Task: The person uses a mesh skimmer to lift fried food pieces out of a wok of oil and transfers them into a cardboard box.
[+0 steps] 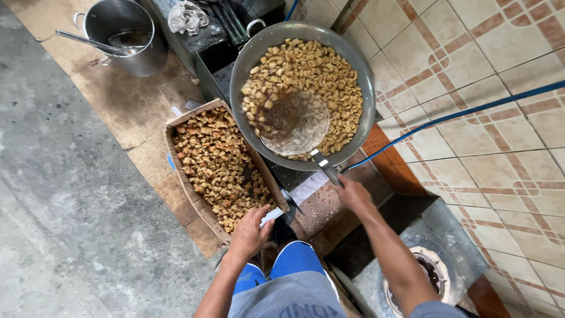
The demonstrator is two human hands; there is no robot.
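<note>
A large metal wok point(247, 56) holds hot oil and many golden fried pieces point(318, 70). My right hand point(353, 194) grips the handle of a round wire skimmer point(294, 123) whose mesh rests in the wok among the pieces. My left hand point(250, 232) holds the near end of a cardboard box point(176, 126) filled with darker brown fried pieces point(218, 162), just left of the wok.
A steel pot point(120, 35) with a ladle stands at the back left on cardboard sheets. A crumpled cloth point(188, 16) lies behind the wok. A blue hose point(459, 115) runs across the tiled wall at right. A second burner point(432, 274) sits near my right elbow.
</note>
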